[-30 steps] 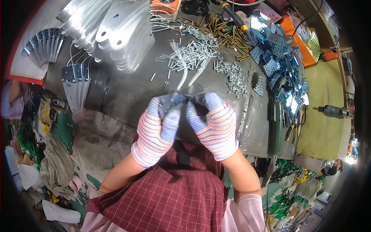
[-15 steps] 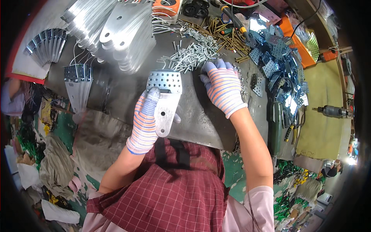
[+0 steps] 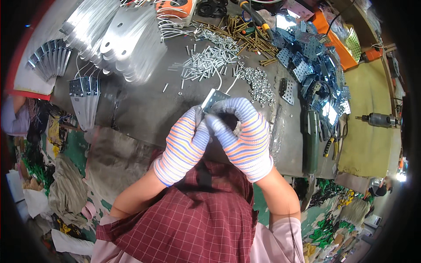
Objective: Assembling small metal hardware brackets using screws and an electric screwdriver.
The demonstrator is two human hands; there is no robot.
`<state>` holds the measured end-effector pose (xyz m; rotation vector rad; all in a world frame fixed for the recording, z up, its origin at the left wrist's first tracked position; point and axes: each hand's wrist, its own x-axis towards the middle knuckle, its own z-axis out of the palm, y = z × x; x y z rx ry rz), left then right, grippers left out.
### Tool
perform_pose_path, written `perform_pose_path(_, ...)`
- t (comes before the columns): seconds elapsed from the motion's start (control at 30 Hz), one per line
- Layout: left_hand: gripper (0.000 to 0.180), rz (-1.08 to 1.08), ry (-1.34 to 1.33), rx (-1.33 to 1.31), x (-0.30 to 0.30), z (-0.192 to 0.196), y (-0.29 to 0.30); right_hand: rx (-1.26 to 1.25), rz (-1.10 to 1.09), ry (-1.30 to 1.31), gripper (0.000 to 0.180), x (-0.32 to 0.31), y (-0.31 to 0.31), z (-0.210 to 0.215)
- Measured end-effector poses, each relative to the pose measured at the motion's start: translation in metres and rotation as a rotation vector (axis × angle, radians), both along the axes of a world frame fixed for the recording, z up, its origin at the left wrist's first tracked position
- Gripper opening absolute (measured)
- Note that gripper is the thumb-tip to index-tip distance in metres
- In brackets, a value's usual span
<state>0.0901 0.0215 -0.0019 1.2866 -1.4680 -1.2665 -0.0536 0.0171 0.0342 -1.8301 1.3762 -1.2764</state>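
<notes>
Both my hands wear striped knit gloves and meet at a perforated metal bracket (image 3: 212, 100) above the near part of the bench. My left hand (image 3: 184, 142) is closed round the bracket, which is tilted now and mostly hidden by the gloves. Two white wires (image 3: 232, 84) stick up at its far end. With thumb and bent fingers pinched together, my right hand (image 3: 247, 136) presses at the bracket's right side. Anything small between those fingertips is hidden. Just beyond lie a heap of silver screws (image 3: 204, 61) and a scatter of small nuts (image 3: 256, 83).
Flat metal plates (image 3: 131, 44) are stacked at the far left, near finished-looking brackets (image 3: 85, 98). Long brass-coloured screws (image 3: 245, 35) lie at the back. On the right are a pile of bluish perforated brackets (image 3: 309, 57), a green power tool (image 3: 312, 140) and a drill (image 3: 377, 119).
My right hand has left the nuts and come back to my left hand. The bracket has been turned, so its plain plate no longer shows and white wires do.
</notes>
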Motion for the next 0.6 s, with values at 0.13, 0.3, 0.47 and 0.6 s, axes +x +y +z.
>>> perform_pose_path(0.13, 0.032, -0.042, -0.235, -0.316, -0.005, -0.004, 0.001, 0.216, -0.036, -0.107, 0.021, -0.01, 0.004, 0.005)
perform_pose_path(0.3, 0.043, -0.126, 0.599, 0.397, -0.019, 0.018, -0.008, -0.172, -0.118, 0.341, 0.055, -0.03, 0.025, -0.006)
perform_pose_path(0.47, 0.04, -0.386, 0.273, 0.213, -0.055, 0.01, 0.005, 0.029, -0.189, 0.365, 0.068, -0.044, 0.063, -0.024)
perform_pose_path(0.6, 0.041, -0.639, -0.065, -0.39, -0.095, 0.014, -0.005, 0.081, -0.369, -0.14, 0.067, -0.091, 0.093, -0.039)
